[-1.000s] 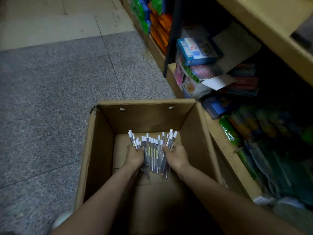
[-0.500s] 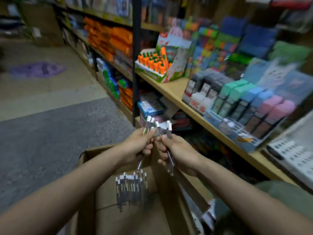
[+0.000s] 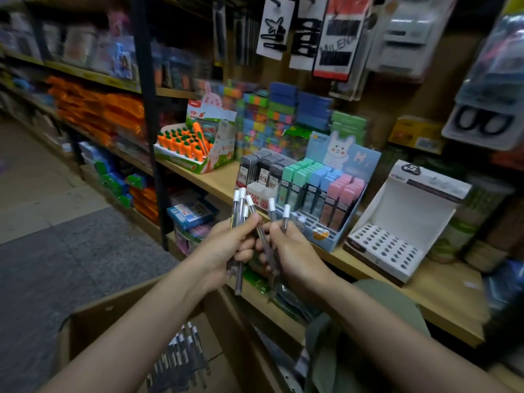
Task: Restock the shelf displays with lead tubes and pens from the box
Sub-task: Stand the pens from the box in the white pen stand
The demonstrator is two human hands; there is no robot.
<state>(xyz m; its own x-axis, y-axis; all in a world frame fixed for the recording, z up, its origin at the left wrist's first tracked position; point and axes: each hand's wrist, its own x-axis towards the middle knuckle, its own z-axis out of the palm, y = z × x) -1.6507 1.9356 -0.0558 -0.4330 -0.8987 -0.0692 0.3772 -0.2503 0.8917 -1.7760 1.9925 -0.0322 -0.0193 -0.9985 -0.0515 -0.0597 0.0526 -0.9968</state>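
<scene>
My left hand [image 3: 226, 248] grips a bunch of clear pens with white caps [image 3: 239, 205], tips up, in front of the wooden shelf [image 3: 442, 296]. My right hand [image 3: 289, 251] holds a few more of the same pens [image 3: 279, 212], touching the left bunch. Below them the open cardboard box [image 3: 93, 324] stands on the floor with several pens [image 3: 181, 355] lying inside. On the shelf to the right is a white pen display [image 3: 388, 246] with rows of empty holes. A blue rabbit display [image 3: 334, 191] holds pastel lead tubes.
A carrot-pen display box [image 3: 195, 146] stands at the shelf's left. Dark lead tube packs [image 3: 263, 168] sit beside the blue display. Hair clip cards [image 3: 334, 38] hang above. A black upright post [image 3: 147, 109] divides the shelving. Grey floor [image 3: 56, 251] lies left.
Both hands rose out of the box with pens, leaving a bunch inside. My view swung up from the box to the shelf displays, and the hands came closer to the shelf.
</scene>
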